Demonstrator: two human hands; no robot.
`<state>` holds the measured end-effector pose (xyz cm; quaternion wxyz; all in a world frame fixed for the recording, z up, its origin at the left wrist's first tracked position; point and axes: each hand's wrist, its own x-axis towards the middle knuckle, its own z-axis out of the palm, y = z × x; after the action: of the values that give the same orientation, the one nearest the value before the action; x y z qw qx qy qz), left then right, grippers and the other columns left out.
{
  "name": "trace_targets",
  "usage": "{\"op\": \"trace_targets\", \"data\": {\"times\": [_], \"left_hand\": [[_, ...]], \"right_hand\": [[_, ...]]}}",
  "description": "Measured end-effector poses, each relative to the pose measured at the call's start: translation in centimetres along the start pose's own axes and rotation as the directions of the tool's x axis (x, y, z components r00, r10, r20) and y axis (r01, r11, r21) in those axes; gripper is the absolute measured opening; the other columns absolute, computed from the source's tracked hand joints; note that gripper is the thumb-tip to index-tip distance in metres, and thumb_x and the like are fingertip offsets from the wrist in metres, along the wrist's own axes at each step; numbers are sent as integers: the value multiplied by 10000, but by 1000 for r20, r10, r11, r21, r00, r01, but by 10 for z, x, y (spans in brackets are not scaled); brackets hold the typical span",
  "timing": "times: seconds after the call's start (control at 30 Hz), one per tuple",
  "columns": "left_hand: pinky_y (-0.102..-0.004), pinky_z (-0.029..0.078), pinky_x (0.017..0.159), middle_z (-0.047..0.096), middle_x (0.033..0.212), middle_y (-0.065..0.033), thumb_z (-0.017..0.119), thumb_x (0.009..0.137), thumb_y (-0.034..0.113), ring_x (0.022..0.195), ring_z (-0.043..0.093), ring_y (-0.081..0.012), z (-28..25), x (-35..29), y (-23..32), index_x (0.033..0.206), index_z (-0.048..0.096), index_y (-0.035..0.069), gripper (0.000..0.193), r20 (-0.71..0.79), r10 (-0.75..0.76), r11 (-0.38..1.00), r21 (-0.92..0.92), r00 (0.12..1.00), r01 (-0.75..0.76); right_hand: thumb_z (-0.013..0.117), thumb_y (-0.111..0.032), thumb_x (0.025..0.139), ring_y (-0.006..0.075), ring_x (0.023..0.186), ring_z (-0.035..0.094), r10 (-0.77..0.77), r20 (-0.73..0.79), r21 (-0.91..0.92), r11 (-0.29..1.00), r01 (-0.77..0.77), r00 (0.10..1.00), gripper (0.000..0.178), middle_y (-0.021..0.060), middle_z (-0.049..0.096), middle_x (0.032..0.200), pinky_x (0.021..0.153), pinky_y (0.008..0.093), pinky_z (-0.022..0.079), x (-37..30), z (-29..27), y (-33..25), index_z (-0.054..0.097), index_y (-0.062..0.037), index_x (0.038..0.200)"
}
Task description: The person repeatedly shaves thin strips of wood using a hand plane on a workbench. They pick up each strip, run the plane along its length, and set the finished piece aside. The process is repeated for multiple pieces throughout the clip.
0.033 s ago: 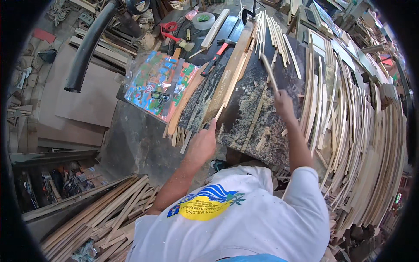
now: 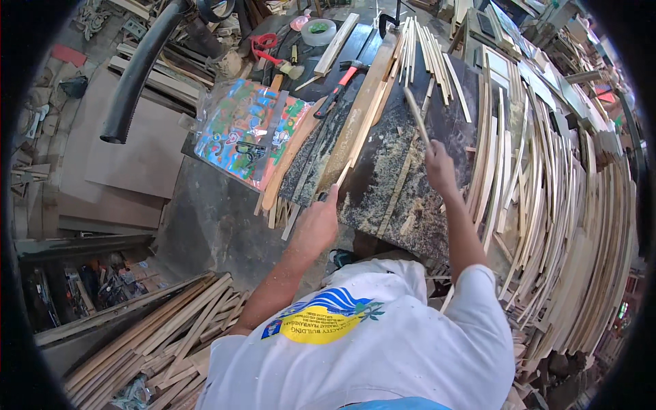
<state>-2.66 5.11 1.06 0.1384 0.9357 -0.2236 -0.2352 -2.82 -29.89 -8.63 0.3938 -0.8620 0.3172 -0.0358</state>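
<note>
My left hand is closed at the near end of a thin pale wooden strip, its index finger stretched along the wood. That strip lies beside a wider, worn board on the dark, sawdust-covered bench. Off to the right, my right hand is wrapped round one end of a long, narrow, flat tan-grey bar. The bar slants up and away over the bench, apart from the strip; its exact kind cannot be made out. Fingers on both hands are partly hidden.
A red-and-black hammer, a brush and a tape roll lie at the far left of the bench. A black clamp stands at its far end. Loose strips lie far right; long stacked strips fill the right side.
My right hand and the flat bar have shifted slightly to the left. The left hand and the wooden strip stay where they were.
</note>
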Motion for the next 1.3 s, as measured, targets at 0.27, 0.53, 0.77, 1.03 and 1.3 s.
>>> {"op": "trace_targets", "data": {"times": [0.27,0.53,0.77,1.03,1.3], "left_hand": [[-641,541,848,730,998,-339,546,976,39,939,716,-536,-8,5,8,1632,368,34,679,56,-32,999,-31,998,34],[-618,579,823,742,946,-311,531,989,33,922,741,-512,3,21,5,1586,416,-41,613,-10,23,1000,10,1000,-23],[-616,582,840,749,950,-314,549,978,27,929,746,-504,0,54,12,1557,443,-60,595,-52,78,997,6,996,-78],[-610,588,854,748,969,-335,546,983,27,963,751,-499,-18,88,32,1538,464,-61,568,-44,38,999,6,998,-38],[-586,585,924,737,1046,-361,546,992,38,1045,735,-506,-30,130,47,1543,459,-53,566,-68,56,998,42,996,-54]], "right_hand": [[534,-294,1133,174,733,593,-150,100,325,939,110,984,450,60,638,847,695,382,507,-66,34,-2,609,-14,1476],[539,-276,1122,136,710,555,0,203,417,905,-87,979,429,25,591,796,675,349,478,-50,12,-29,654,15,1415],[528,-273,1119,128,682,541,-47,179,451,892,-39,983,419,9,579,782,623,344,456,-18,12,-23,673,35,1363],[518,-313,1119,89,532,487,20,208,492,862,-122,978,405,2,577,753,454,277,384,25,6,-31,672,-56,1392],[543,-297,1081,119,595,536,26,203,469,875,-121,979,445,21,593,768,541,314,442,72,-6,-39,681,-28,1406]]}}
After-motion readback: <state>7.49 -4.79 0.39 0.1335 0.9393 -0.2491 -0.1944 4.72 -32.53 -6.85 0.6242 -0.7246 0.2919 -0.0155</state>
